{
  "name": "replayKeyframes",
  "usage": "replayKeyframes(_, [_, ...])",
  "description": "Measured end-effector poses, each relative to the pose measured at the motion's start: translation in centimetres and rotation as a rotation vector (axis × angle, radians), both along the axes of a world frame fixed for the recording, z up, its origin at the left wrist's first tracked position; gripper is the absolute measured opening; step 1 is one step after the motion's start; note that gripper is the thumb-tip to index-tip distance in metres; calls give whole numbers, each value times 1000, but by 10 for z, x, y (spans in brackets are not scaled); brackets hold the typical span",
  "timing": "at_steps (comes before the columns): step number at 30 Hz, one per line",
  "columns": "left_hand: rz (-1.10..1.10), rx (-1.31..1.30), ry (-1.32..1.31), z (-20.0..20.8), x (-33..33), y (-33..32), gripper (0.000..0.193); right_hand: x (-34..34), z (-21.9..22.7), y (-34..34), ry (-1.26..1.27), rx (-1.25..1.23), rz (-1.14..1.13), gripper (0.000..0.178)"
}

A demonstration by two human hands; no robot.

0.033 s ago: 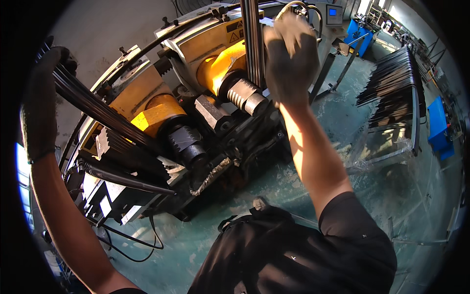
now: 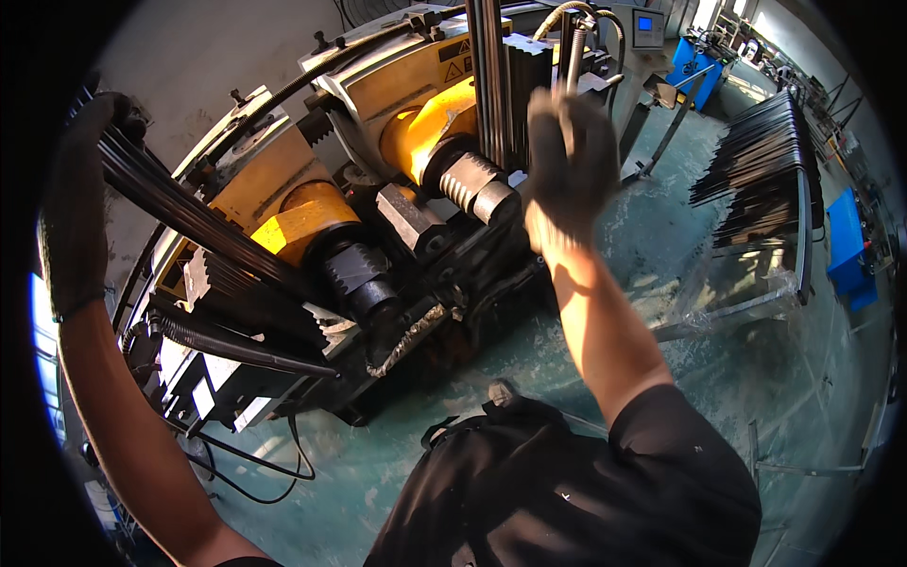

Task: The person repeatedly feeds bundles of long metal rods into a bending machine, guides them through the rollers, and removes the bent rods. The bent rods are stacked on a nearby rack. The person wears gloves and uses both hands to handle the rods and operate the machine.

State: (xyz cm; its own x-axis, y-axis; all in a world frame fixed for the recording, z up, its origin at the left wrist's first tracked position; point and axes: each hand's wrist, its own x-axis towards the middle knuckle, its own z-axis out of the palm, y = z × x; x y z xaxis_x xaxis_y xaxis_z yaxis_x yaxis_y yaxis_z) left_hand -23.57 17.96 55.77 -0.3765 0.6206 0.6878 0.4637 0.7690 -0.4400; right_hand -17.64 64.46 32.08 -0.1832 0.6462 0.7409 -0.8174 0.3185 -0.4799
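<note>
At the far left, my left hand [image 2: 80, 203], in a dark glove, is wrapped round the upper end of a bundle of long black rods [image 2: 203, 225]. The bundle slants down to the right into the near side of a machine [image 2: 250, 184]. My right hand [image 2: 572, 161], also gloved, is in the air at upper middle right. Its fingers point away from me, a little apart and slightly blurred, with nothing seen in them. Left of it, a second upright bundle of black rods [image 2: 488, 90] stands by a ridged metal clamp [image 2: 470, 180], apart from the hand.
Yellow cylinders [image 2: 307, 227] with toothed jaws [image 2: 354, 265] stick out of the machine. A control box with a blue screen [image 2: 646, 28] stands behind. To the right, a rack [image 2: 803, 217] bears many black rods. Cables [image 2: 298, 463] hang over the green floor [image 2: 397, 482].
My right hand has come down and slightly right, nearer to me, uncovering a spring-like part and dark rods behind it. My left hand stays on its bundle, almost unmoved.
</note>
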Motion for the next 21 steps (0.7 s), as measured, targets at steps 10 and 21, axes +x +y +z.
replayKeyframes(10, [-37,808,-399,-1,53,132,30,2,-223,9,-915,-680,1034,42])
replayKeyframes(21, [-29,882,-521,-9,51,97,49,-65,-247,-14,-1360,1317,45,64])
